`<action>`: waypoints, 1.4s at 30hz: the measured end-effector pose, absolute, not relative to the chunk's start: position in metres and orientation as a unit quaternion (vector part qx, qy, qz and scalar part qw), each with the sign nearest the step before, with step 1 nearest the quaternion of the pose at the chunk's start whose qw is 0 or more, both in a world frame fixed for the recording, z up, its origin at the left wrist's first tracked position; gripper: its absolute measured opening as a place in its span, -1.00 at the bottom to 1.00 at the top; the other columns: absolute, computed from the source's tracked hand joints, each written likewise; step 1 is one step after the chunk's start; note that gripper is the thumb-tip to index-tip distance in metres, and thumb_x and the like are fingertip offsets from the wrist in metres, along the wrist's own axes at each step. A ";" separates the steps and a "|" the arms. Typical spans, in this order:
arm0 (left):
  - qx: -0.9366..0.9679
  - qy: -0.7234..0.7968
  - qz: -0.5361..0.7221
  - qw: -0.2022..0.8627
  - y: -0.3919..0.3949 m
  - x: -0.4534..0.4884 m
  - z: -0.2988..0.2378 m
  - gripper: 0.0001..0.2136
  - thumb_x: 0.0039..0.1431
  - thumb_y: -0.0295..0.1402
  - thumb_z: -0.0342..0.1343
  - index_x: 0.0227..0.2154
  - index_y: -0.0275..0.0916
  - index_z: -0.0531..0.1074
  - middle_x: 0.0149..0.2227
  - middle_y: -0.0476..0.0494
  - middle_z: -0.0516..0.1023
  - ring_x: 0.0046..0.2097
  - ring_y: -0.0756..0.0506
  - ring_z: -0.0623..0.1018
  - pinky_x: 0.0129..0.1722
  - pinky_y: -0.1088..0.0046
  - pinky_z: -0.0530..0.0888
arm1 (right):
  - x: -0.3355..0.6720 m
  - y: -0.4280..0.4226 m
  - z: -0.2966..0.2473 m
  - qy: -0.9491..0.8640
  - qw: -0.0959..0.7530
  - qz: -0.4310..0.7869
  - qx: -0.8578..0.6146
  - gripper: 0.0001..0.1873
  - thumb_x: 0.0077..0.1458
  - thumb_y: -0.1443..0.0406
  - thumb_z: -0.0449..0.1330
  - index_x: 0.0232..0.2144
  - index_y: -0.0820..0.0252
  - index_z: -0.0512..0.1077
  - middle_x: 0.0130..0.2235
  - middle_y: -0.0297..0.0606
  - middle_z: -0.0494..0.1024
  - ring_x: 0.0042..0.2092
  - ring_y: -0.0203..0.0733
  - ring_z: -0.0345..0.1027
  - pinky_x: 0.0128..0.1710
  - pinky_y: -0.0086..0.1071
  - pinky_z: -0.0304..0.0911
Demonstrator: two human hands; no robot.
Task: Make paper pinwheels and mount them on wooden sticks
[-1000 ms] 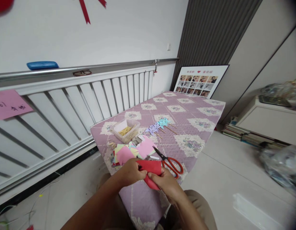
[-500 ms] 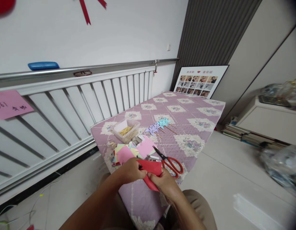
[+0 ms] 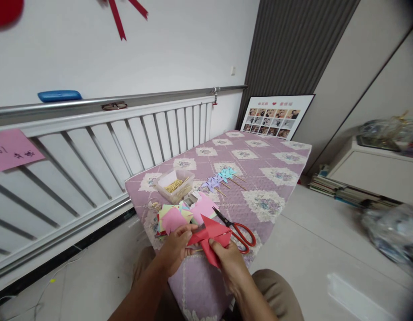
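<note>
A red paper pinwheel (image 3: 214, 232), its blades partly folded, is pinched in my right hand (image 3: 230, 258), with the thumb pressing on its front. To its left, my left hand (image 3: 176, 249) has its upper fingers at the paper's left edge. A thin wooden stick (image 3: 198, 250) pokes out from the lower fingers of that hand toward the pinwheel; whether the two are joined is hidden. Just beyond my right hand lie black scissors with red handles (image 3: 243, 236). Coloured paper squares (image 3: 173, 219) and a pink sheet (image 3: 204, 206) lie beyond my left hand.
On the quilted purple cloth (image 3: 239, 191) stands a clear plastic box (image 3: 162, 191) of sticks. Finished purple (image 3: 213, 182) and turquoise (image 3: 226, 174) pinwheels lie farther back. A white radiator (image 3: 153, 138) runs along the left, with a photo board (image 3: 276, 116) behind.
The red paper has turned and its blades now show spread out. My left hand has shifted left and loosened from the paper's centre, and a stick has come into view.
</note>
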State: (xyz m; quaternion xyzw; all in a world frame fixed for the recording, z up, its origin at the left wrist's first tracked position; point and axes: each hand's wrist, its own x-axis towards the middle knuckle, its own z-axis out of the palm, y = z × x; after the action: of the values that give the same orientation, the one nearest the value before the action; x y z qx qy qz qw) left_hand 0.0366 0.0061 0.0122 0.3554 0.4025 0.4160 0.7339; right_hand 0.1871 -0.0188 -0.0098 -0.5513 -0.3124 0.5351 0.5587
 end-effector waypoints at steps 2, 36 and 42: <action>0.299 0.376 0.444 0.757 -0.004 0.042 -0.002 -0.62 -0.12 -0.14 0.27 -0.23 -0.20 0.44 -0.23 -0.16 0.51 -0.29 -0.04 0.48 -0.37 0.49 0.32 | 0.185 -0.018 -0.009 -0.298 0.569 0.539 -0.545 -0.79 -0.14 0.18 0.25 -0.47 0.22 0.46 -0.51 -0.33 0.57 -0.50 -0.21 0.37 -0.44 -0.39 0.24; 0.207 0.455 0.572 0.650 -0.007 0.084 0.005 -0.75 -0.31 -0.29 0.33 -0.54 -0.30 0.45 -0.59 0.00 0.48 -0.53 0.02 0.43 -0.44 0.49 0.35 | 0.177 -0.025 -0.015 -0.224 0.607 0.604 -0.465 -0.69 -0.11 0.13 0.34 -0.30 0.11 0.46 -0.38 -0.36 0.59 -0.38 -0.20 0.43 -0.40 -0.39 0.30; 0.270 0.497 0.544 0.620 -0.004 0.076 -0.006 -0.75 -0.25 -0.24 0.29 -0.56 -0.29 0.42 -0.59 -0.01 0.46 -0.53 0.00 0.41 -0.47 0.47 0.31 | 0.212 -0.017 0.003 -0.304 0.638 0.475 -0.524 -0.72 -0.16 0.14 0.35 -0.39 0.08 0.40 -0.42 -0.42 0.46 -0.38 -0.25 0.30 -0.39 -0.44 0.22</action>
State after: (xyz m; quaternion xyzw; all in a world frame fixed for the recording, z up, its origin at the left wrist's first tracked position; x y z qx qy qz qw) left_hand 0.0763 -0.0041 -0.0058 0.2702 0.4968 0.5435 0.6203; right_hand 0.2118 -0.0168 0.0029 -0.5244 -0.3038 0.4750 0.6380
